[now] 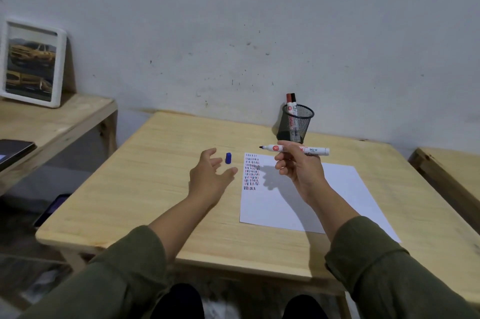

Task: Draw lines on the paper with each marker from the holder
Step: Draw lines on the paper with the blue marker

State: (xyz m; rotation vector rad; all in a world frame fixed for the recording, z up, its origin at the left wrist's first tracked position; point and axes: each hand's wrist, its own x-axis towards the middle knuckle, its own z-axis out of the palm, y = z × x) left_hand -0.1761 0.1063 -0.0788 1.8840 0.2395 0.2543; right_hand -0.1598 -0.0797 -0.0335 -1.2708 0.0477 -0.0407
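My right hand [298, 165] holds an uncapped white marker [317, 150] level above the paper, its dark tip pointing left. The white paper [311, 201] lies on the wooden table [155, 188] and carries several rows of short red, blue and black strokes [251, 171] in its top left corner. A blue cap [228, 158] lies on the table just left of the paper. My left hand [210, 175] hovers open beside the cap, fingers spread, not touching it. A black mesh holder [296, 123] stands behind the paper with two capped markers [291, 103] in it.
A white picture frame [31, 64] leans on the wall on a lower wooden side table [52, 121] at left, with a dark tablet [13, 149] on its edge. Another wooden surface [452, 170] sits at the right. The wall rises right behind the holder.
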